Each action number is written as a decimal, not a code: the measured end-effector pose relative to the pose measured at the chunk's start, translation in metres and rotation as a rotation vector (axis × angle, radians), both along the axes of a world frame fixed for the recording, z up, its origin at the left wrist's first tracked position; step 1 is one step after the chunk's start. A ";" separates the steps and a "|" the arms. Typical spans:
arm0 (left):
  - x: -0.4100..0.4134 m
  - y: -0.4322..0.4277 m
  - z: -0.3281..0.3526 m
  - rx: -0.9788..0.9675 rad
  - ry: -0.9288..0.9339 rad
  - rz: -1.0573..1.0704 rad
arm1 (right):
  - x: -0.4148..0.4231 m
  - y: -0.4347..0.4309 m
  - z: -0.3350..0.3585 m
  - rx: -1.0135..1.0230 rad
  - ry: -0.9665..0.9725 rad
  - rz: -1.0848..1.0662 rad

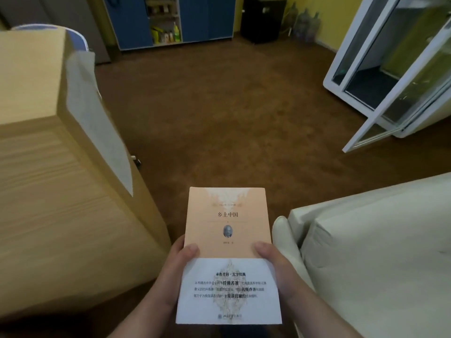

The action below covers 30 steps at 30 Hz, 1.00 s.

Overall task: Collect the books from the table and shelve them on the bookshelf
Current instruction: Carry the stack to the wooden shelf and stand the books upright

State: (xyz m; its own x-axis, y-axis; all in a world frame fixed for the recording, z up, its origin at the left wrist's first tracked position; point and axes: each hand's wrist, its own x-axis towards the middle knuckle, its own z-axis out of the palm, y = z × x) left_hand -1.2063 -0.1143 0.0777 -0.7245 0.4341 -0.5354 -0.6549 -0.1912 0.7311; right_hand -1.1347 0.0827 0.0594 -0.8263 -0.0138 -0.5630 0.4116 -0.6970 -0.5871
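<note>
A book (228, 230) with a pale orange cover and a white band across its lower part is held flat in front of me, low in the middle of the head view. My left hand (172, 272) grips its left edge with the thumb on the cover. My right hand (277, 269) grips the right edge the same way. A blue cabinet with an open shelf section (164, 19) stands against the far wall; bottles and packets sit on its shelves.
A light wooden table (44, 191) fills the left side, with a sheet of paper (97, 118) hanging over its edge. A cream sofa (378, 240) is at the right. A white glass-door cabinet (390, 76) stands open at the far right. Brown carpet (231, 106) stretches ahead.
</note>
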 end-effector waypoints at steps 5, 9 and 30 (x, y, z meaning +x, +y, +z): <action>-0.084 0.055 -0.004 0.006 0.104 0.021 | -0.085 0.059 -0.006 0.009 0.010 -0.002; -0.157 0.104 -0.012 -0.049 0.011 0.039 | -0.148 0.109 -0.007 0.074 0.006 0.015; -0.495 0.172 -0.038 0.068 0.086 0.217 | -0.535 0.185 0.007 0.050 0.008 0.198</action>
State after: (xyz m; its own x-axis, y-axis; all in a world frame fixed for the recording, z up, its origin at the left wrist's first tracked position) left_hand -1.7011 0.0581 0.0398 -0.8466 0.2961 -0.4423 -0.5287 -0.3715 0.7632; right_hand -1.6698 0.2675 0.0662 -0.8146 -0.1490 -0.5606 0.5332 -0.5729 -0.6226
